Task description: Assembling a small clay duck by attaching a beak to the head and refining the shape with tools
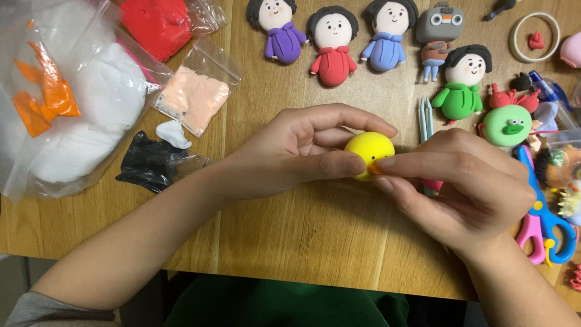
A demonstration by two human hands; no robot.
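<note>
My left hand (299, 151) grips a yellow clay ball (367, 148) between thumb and fingers, just above the wooden table (302, 236). The ball has small dark eye dots. My right hand (466, 184) meets it from the right, thumb and forefinger pinched on a small orange bit (376, 169) at the ball's lower front. A pink object under my right palm is mostly hidden.
Clay figures lie at the back: purple (279, 30), red (331, 45), blue (387, 33) and green (461, 82) dolls, a green round face (507, 126). Bags of white (91, 115), orange, red (158, 24), peach (195, 97) and black (148, 162) clay lie left. Blue-pink scissors (544, 224) are right.
</note>
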